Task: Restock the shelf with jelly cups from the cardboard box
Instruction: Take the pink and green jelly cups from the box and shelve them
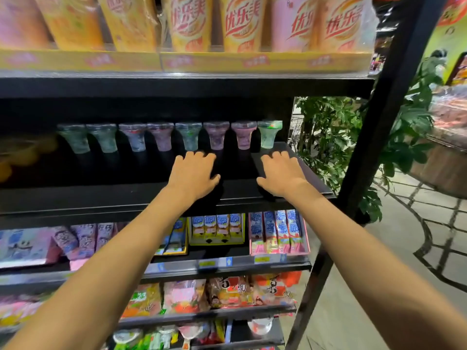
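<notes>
Grip's holding nothing on either side: left hand (193, 173) and right hand (280, 174) lie palm-down, fingers loose, on the black shelf (101, 198). Just beyond them, jelly cups (189, 137) line the back in a row.

Leafy green plant (326, 137) at right; grey floor (394, 238) with dark lines

This is a shop aisle. A black rack (389, 109) carries identical packaged goods in facing rows: drink cups (240, 21) at 12 o'clock, jelly cups (161, 137) at the centre, and snack boxes (278, 231) and bags (235, 291) toward 6 o'clock. Price tags (262, 259) sit on its front edge near 5 o'clock, and a plant (326, 137) and a goods counter (447, 137) stand at 3 o'clock.
</notes>
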